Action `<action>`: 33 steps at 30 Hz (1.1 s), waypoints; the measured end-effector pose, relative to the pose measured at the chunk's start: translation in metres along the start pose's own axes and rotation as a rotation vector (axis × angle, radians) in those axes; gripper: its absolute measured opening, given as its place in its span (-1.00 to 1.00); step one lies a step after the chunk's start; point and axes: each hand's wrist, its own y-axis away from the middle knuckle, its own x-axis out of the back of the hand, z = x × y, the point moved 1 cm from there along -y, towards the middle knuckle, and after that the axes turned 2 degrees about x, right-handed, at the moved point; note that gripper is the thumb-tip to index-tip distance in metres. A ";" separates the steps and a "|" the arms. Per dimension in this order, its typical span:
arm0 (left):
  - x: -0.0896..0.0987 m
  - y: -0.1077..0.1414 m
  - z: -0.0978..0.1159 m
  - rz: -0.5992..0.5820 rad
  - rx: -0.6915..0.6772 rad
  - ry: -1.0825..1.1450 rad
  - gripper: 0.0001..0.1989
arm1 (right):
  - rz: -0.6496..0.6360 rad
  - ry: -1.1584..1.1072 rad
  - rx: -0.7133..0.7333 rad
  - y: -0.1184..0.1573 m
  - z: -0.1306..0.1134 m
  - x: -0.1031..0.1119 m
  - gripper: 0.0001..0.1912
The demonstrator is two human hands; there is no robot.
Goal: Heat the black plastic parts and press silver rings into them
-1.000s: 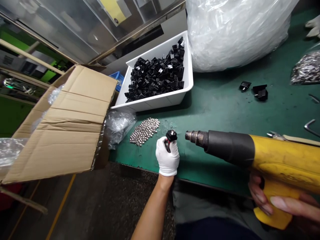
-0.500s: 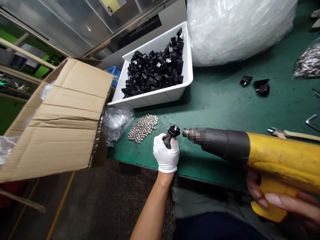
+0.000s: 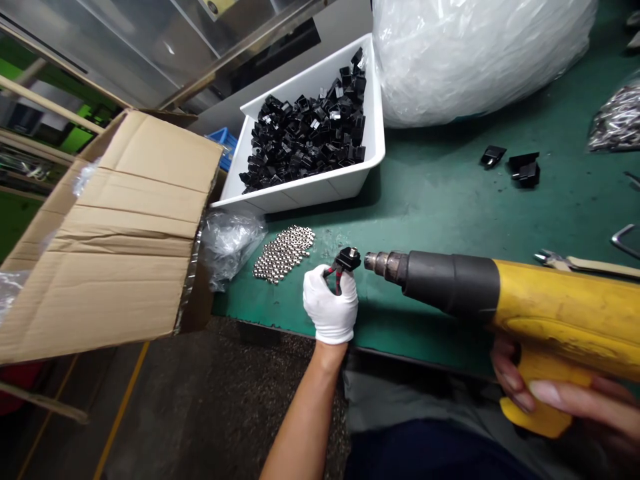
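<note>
Above the bench edge [image 3: 410, 359], hands [image 3: 330, 307] [image 3: 543, 393] hold black part [image 3: 347, 259], heat gun [image 3: 450, 283].

Tight spot for the gloved left hand [image 3: 330, 307]: the heat gun [image 3: 445, 283] pokes in just to its right, and the small steel parts [image 3: 283, 253] sit just left. The way out is up across the green bench mat [image 3: 425, 213], under the white tub [image 3: 373, 157].

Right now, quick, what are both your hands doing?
Left hand: closed, in a white glove, holding a small black part with red wire.
Right hand: closed, bare, gripping a yellow heat gun.
</note>
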 end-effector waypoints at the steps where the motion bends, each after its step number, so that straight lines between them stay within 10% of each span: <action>1: 0.000 0.000 0.000 0.001 -0.001 -0.002 -0.63 | -0.054 -0.068 -0.044 0.000 0.001 0.003 -0.71; 33: -0.001 0.000 0.002 0.039 -0.027 -0.031 -0.63 | -0.181 -0.185 -0.114 -0.005 -0.007 0.008 -0.66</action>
